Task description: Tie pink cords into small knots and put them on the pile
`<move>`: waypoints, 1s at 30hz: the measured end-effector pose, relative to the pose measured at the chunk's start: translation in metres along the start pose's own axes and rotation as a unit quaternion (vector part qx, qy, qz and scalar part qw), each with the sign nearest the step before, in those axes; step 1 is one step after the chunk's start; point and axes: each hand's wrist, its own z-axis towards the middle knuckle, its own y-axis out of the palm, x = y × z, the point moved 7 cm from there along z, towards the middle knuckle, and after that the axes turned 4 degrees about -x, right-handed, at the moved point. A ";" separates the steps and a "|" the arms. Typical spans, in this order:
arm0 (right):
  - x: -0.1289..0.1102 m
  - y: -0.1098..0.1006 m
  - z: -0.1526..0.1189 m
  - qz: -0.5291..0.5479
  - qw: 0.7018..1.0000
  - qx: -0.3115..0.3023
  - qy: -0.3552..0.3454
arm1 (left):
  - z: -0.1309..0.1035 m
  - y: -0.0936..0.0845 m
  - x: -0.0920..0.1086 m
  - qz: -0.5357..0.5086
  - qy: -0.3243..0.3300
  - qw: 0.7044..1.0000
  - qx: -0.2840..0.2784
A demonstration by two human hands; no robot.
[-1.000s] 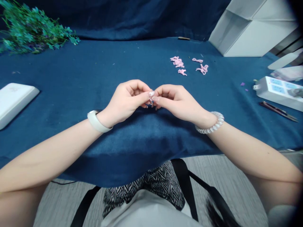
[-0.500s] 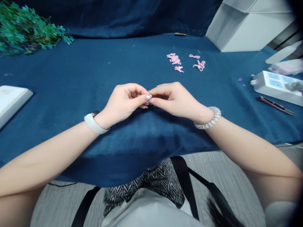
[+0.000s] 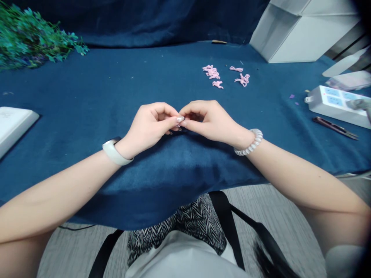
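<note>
My left hand (image 3: 155, 125) and my right hand (image 3: 207, 120) meet fingertip to fingertip above the front part of the blue cloth (image 3: 95, 88). Both are closed in a pinch, thumb against forefinger. Whatever lies between the fingertips is hidden or too small to name. Beyond the hands, on the cloth, lie several small pink knotted cords: a cluster (image 3: 211, 72), a single piece (image 3: 217, 84), a thin loop (image 3: 236, 69) and a looped knot (image 3: 242, 80).
Thread snips (image 3: 335, 127) lie at the right beside a white power strip (image 3: 333, 102) with a plug in it. A white box (image 3: 301, 40) stands at the back right. Green artificial foliage (image 3: 34, 36) is at the back left, and a white device (image 3: 16, 125) at the left edge.
The right hand has shifted slightly left and its fingers are more arched at the fingertips. The left hand stays pinched in nearly the same place. The whole view has moved a little.
</note>
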 end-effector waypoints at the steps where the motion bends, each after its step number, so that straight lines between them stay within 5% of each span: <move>1: -0.002 0.001 0.000 -0.012 1.000 -0.017 -0.013 | 0.000 0.001 0.000 0.000 -0.001 1.000 -0.008; 15: -0.010 0.021 -0.007 -0.075 0.976 -0.202 -0.030 | -0.001 0.019 -0.007 -0.106 -0.071 0.982 -0.140; 26: -0.010 0.025 -0.011 -0.131 0.962 -0.234 -0.045 | 0.000 0.020 -0.014 -0.158 -0.176 0.954 -0.185; 30: -0.014 0.027 -0.011 -0.115 0.964 -0.228 -0.074 | 0.001 0.016 -0.014 -0.136 -0.178 0.963 -0.152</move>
